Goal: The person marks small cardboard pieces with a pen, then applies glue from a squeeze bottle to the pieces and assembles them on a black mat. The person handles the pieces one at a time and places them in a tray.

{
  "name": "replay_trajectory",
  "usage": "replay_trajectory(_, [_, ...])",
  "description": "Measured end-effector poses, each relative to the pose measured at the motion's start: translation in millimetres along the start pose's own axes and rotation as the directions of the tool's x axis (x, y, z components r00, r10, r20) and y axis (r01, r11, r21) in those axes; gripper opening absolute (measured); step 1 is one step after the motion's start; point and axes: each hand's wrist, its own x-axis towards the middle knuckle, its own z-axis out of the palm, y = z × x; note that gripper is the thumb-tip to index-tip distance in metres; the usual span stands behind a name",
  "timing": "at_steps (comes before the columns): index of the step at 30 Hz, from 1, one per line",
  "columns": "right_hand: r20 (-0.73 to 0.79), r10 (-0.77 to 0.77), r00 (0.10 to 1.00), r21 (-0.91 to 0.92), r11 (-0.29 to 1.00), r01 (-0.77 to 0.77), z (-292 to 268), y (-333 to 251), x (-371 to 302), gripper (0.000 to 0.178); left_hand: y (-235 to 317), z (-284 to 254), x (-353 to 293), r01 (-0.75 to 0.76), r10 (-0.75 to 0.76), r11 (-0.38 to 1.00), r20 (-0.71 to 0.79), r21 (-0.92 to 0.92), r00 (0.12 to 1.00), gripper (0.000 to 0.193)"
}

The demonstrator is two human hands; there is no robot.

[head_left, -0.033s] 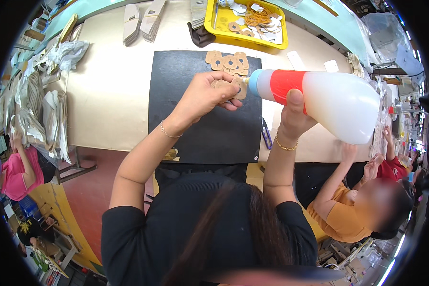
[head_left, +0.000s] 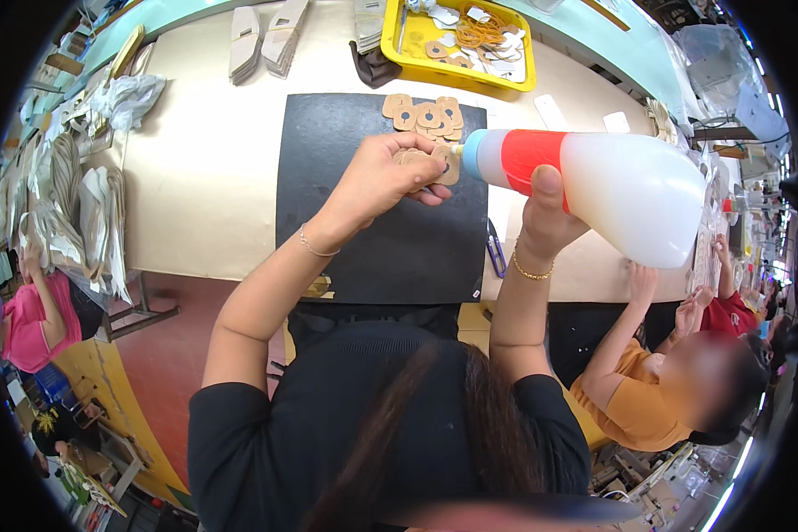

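Observation:
Over the black mat (head_left: 363, 257), my left hand (head_left: 395, 173) is closed, pinching several small tan rounded pieces (head_left: 448, 168) with dark centre marks. My right hand (head_left: 550, 213) grips a big squeeze bottle (head_left: 634, 191), translucent white with a red band and a blue collar. Tilted on its side, the bottle points its narrow tip left, and that tip meets or nearly meets the top tan piece. Just beyond my left hand, a loose pile of similar tan pieces (head_left: 427, 115) lies on the mat's far edge. What leaves the tip is too small to make out.
A yellow tray (head_left: 457, 75) at the back holds rubber bands, white scraps and tan pieces. Purple-handled thread snips (head_left: 496, 248) lie at the mat's right edge. Grey stacked pieces (head_left: 284, 40) sit at the far left. A co-worker in orange (head_left: 634, 403) works close on my right.
The co-worker's hand on the right has shifted slightly left. My hands, the bottle and the tan pieces look unchanged.

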Motion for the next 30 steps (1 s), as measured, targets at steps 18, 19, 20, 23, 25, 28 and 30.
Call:
replay_trajectory(18, [-0.022, -0.011, 1.000, -0.016, 1.000, 0.011, -10.3, 9.2, -0.4, 0.043, 0.8, -1.9, 6.6, -0.044, 0.045, 0.999, -0.014, 0.019, 0.999, 0.023])
replay_trajectory(19, [0.001, 0.003, 1.000, -0.027, 1.000, -0.003, -11.3, 7.8, -2.5, 0.043, 0.2, -2.1, 7.5, -0.050, 0.051, 0.998, -0.019, 0.037, 0.999, 0.023])
replay_trajectory(20, [0.021, 0.017, 1.000, -0.027, 0.999, -0.016, -11.3, 5.7, -5.7, 0.044, -0.5, -2.1, 8.3, -0.061, 0.062, 0.997, -0.019, 0.047, 0.998, 0.023])
replay_trajectory(23, [0.064, 0.054, 0.996, -0.018, 0.998, -0.053, -8.9, 0.9, -10.9, 0.041, -2.8, -1.0, 9.9, -0.089, 0.091, 0.994, -0.024, 0.066, 0.996, 0.023])
replay_trajectory(25, [0.079, 0.065, 0.995, -0.021, 0.998, -0.064, -6.7, -0.8, -11.1, 0.039, -3.7, 0.1, 10.2, -0.102, 0.104, 0.993, -0.029, 0.059, 0.994, 0.022])
replay_trajectory(28, [0.094, 0.054, 0.994, -0.045, 0.998, -0.050, -4.9, -0.8, -10.6, 0.037, -3.5, 0.4, 9.6, -0.098, 0.099, 0.994, -0.025, 0.049, 0.995, 0.021])
replay_trajectory(30, [0.105, 0.036, 0.994, -0.066, 0.997, -0.029, -6.5, 1.0, -10.4, 0.036, -3.4, 0.2, 9.5, -0.086, 0.087, 0.996, -0.027, 0.027, 0.996, 0.021])
